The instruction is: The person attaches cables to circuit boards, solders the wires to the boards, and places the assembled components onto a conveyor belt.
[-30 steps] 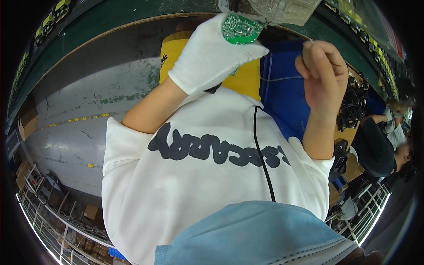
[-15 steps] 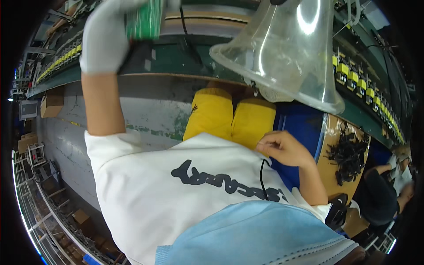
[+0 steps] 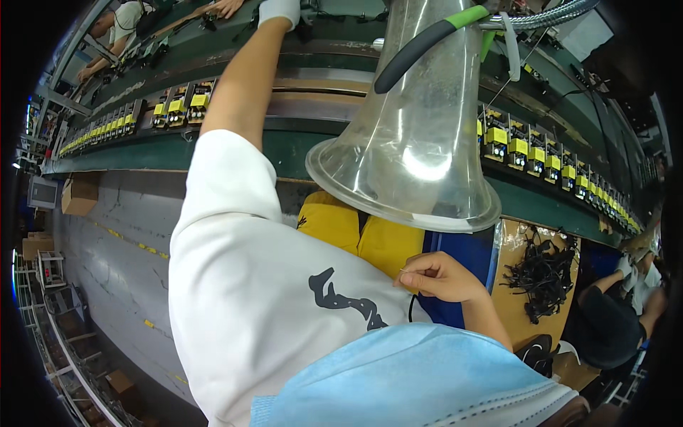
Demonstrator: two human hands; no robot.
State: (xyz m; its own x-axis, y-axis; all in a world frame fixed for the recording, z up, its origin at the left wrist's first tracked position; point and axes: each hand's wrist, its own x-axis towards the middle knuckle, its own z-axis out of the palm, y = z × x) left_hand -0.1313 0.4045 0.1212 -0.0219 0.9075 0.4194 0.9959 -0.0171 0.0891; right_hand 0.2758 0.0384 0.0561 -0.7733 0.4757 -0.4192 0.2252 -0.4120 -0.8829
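My left hand (image 3: 281, 10), in a white glove, reaches far across the green workbench (image 3: 292, 153) to the top edge of the picture. Its fingers are cut off there, so I cannot tell what they hold; dark parts lie close by. My bare right hand (image 3: 448, 279) is held low in front of my body, over the yellow cloth on my lap (image 3: 395, 245). Thumb and forefinger are pinched together, perhaps on something thin and too small to name. Ahead of that hand hangs a clear plastic fume hood (image 3: 398, 149), flared at the bottom.
Rows of circuit boards with yellow parts (image 3: 551, 160) line the bench on both sides. A green-and-black handle (image 3: 427, 50) crosses the hood. Black cables (image 3: 544, 274) lie in a cardboard box at right. Other people sit at far left and right; a carton (image 3: 80, 193) stands left.
My left hand has moved up and away across the bench, and the green circuit board it held is out of sight. My right hand stays pinched near my lap; the view has shifted.
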